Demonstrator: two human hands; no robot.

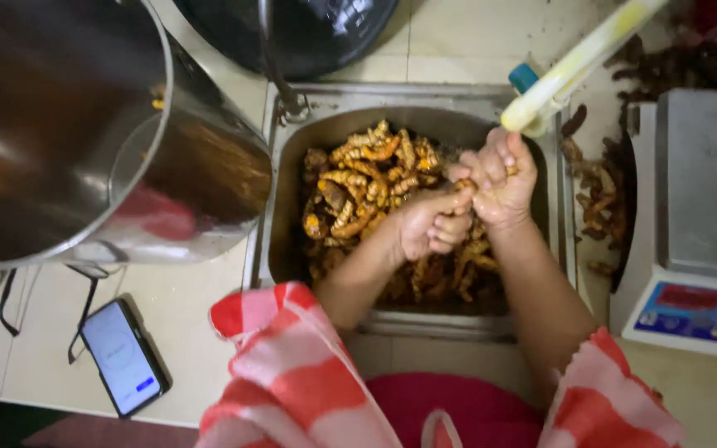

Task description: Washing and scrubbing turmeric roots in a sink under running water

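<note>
Colours at my sink
Orange-yellow turmeric roots [367, 178]; my red-and-white striped sleeves [292, 365]; silver steel pot [85, 124]; grey scale [699, 216], blue panel.

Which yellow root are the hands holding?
The small turmeric piece pinched between the left hand and right hand, lifted above the others, which lie loose in the sink.

- Steel pot [60, 124]: cut off by top and left edges.
- Weighing scale [695, 224]: right side cropped.
- Root piece in right hand [504, 178]: mostly covered by fingers.
- Sink [280, 174] bottom: hidden under turmeric roots [367, 182].
</note>
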